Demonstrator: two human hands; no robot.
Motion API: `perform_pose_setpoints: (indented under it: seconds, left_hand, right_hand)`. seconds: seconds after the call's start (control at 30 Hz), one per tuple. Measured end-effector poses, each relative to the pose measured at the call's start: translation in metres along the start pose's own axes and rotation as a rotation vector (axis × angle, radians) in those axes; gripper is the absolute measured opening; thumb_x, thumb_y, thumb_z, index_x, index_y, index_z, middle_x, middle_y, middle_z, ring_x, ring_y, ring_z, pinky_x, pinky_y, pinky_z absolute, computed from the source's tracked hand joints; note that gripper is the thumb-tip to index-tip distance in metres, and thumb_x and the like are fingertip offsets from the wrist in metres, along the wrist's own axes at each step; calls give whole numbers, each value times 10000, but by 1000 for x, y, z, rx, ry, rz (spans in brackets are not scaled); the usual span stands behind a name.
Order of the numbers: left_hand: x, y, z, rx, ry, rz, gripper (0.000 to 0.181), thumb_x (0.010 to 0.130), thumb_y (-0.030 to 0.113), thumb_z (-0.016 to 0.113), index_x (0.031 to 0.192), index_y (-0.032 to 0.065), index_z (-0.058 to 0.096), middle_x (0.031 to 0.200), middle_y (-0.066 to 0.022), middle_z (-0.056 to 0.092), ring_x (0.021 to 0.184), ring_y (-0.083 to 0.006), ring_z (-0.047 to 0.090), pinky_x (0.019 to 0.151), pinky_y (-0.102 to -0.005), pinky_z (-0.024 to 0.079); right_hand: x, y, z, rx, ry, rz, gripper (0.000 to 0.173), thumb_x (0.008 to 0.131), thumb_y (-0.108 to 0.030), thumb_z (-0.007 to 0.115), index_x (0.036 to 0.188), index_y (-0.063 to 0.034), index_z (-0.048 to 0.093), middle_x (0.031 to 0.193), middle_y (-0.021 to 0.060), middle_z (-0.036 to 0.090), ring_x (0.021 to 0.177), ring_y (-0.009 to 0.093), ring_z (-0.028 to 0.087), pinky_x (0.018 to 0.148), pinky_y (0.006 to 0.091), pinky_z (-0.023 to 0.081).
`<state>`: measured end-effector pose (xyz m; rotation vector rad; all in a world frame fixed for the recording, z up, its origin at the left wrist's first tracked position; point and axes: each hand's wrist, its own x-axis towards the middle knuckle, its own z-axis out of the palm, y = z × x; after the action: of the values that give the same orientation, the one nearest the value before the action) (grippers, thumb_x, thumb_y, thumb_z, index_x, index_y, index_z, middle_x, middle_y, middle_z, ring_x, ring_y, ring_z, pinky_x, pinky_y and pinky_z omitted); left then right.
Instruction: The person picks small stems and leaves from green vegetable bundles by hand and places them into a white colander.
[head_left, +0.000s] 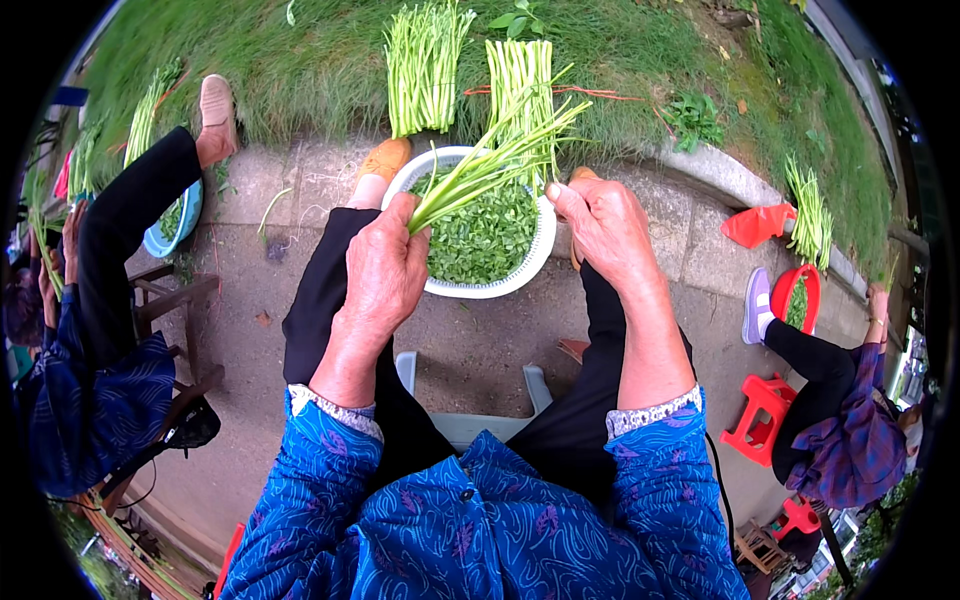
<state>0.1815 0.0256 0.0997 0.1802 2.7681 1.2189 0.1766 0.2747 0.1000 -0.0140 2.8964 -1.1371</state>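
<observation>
My left hand (386, 262) is closed round the lower ends of a loose bunch of thin green stems (480, 176), which slants up to the right over a white plastic basket (546, 255). In the basket lie many small green leaves (480, 247). My right hand (607, 225) pinches a thin stem or leaf tip between thumb and forefinger at the basket's right rim, near the tops of the held stems. Beyond the basket, two stacks of trimmed stems lie on the grass, the left stack (426, 71) and the right stack (517, 71), with red string by the right one.
A kerb (712, 169) edges the grass. On the left a seated person (97, 405) holds stems by a blue basin (193, 214). On the right another seated person (847, 450) is near a red basin (811, 292), a red stool (759, 420) and a red bag (754, 225).
</observation>
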Motion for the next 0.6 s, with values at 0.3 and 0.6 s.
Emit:
perform_pose_setpoints:
  seconds: [0.3,0.6]
  left_hand:
    - [0,-1,-1,-27,-24,-1,151,850,49,585,995,48,544,749,-204,615,765,-419,624,627,-467,476]
    - [0,-1,3,-57,-62,22,130,861,62,585,983,48,543,736,-205,613,757,-421,622,620,-466,476]
  right_hand:
    - [8,-6,-8,651,97,158,212,865,-66,616,1041,44,662,939,40,664,860,98,576,806,253,464]
    - [8,-17,-8,777,62,176,176,854,-62,649,1000,32,678,827,-1,648,722,53,554,654,215,456]
